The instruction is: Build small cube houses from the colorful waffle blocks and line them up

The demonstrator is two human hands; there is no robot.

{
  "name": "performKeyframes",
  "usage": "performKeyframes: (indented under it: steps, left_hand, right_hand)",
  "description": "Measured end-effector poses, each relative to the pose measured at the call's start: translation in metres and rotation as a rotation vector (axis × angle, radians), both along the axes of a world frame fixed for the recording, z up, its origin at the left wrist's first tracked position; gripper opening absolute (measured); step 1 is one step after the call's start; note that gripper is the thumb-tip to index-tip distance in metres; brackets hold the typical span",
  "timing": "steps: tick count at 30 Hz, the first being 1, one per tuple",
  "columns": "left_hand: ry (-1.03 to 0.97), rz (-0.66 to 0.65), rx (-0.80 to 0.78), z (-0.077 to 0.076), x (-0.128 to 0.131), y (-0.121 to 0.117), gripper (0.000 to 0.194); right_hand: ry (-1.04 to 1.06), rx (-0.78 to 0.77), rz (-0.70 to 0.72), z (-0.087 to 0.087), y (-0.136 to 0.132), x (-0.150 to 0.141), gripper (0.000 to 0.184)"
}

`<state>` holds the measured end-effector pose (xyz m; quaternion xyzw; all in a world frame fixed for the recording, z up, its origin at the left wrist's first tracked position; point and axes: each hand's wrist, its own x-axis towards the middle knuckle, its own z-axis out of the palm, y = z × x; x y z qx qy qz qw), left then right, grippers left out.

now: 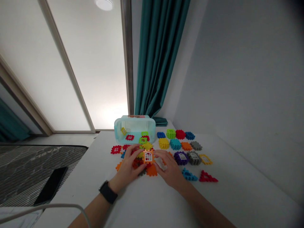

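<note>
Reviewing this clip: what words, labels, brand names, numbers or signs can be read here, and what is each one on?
No text is legible in this view.
Label strip on the pale blue plastic storage box: too small to read.
Orange toy block with a window picture: no lettering visible.
Black wristwatch: nothing readable on it.
Black smartphone: no text shows.

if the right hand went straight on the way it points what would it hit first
The orange plastic window block, which the right hand seems already to touch, though depth is hard to judge.
</note>
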<state>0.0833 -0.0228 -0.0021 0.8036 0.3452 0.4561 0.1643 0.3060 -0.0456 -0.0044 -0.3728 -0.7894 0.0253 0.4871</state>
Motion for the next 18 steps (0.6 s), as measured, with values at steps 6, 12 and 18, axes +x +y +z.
performKeyframes:
  steps: [6,12,18]
  left_hand:
    - [-0.094,-0.145,-0.206,0.006,0.002,-0.002,0.023]
    - [-0.445,-0.196,-0.707,0.009,0.013,-0.005,0.032]
    - [-0.749,-0.267,-1.008,0.007,0.018,-0.007,0.040]
  right_hand:
    - [0.018,-0.039,0.027,0.006,-0.002,0.003,0.015]
    - [0.443,-0.587,0.082,0.007,0.000,-0.008,0.026]
    - [0.694,-0.827,0.163,0.011,0.000,-0.013,0.037]
